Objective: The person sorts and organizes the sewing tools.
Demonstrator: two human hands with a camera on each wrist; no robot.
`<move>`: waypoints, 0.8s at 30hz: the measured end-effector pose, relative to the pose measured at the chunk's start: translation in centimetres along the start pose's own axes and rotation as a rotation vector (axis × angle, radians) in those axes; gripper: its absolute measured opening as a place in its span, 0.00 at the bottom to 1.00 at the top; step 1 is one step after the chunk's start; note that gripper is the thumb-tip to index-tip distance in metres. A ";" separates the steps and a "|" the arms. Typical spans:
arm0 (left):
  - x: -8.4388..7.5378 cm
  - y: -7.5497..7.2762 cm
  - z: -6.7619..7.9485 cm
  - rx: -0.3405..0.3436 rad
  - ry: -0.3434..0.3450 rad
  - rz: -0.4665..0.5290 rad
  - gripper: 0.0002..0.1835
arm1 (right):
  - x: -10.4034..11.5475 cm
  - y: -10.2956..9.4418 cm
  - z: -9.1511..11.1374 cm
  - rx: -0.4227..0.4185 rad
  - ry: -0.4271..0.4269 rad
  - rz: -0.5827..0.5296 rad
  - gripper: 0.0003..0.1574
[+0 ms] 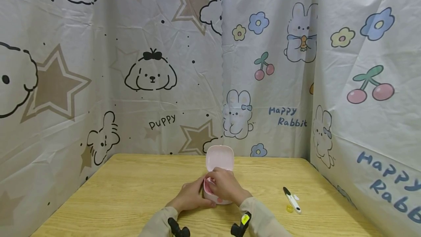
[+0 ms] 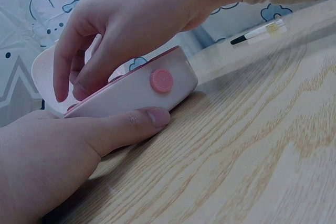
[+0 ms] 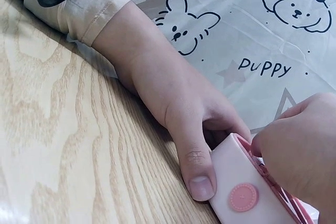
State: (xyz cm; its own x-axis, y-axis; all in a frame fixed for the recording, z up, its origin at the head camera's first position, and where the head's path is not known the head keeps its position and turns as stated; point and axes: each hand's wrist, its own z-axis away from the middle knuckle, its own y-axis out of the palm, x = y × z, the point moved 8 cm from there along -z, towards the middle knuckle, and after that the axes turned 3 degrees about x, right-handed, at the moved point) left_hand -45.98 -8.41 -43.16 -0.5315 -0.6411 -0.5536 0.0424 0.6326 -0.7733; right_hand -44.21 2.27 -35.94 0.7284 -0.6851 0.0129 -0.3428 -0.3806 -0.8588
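Note:
A small pale pink box (image 2: pixel 126 98) with a round pink button (image 2: pixel 161 81) on its front stands on the table, its hinged lid (image 1: pixel 219 156) raised at the back. My left hand (image 1: pixel 192 195) grips the box's left side, thumb along the front wall and the other fingers mostly hidden behind it. From the right, my right hand (image 1: pixel 227 185) reaches over the rim, its bent fingers down inside the box toward the left. Darker pink lining shows beneath them. I cannot tell whether those fingertips pinch anything.
To the right on the wooden table (image 1: pixel 141 178) lies a slim white tool (image 1: pixel 294 204) with a black tip. Beside it are a small yellow round item (image 1: pixel 289 208) and a little white piece (image 1: pixel 296 197). Printed curtains (image 1: pixel 151 101) enclose the table's back and sides.

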 end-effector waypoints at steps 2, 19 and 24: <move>-0.3 -0.1 0.1 -0.001 0.009 -0.003 0.63 | 0.0 -0.2 0.1 -0.012 -0.003 0.003 0.08; -0.5 -0.3 0.3 0.018 -0.040 0.034 0.62 | -2.1 -2.6 1.7 -0.018 0.033 -0.076 0.09; -0.6 -0.2 0.2 0.009 -0.022 0.030 0.62 | -3.0 -2.9 2.4 -0.010 0.066 -0.095 0.10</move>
State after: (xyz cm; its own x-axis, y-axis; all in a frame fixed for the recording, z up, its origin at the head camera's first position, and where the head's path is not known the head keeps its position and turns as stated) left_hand -45.50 -8.21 -42.72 -0.5114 -0.6315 -0.5828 0.0655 0.6475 -0.7592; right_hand -43.92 6.93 -34.70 0.7176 -0.6846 0.1279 -0.2801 -0.4518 -0.8470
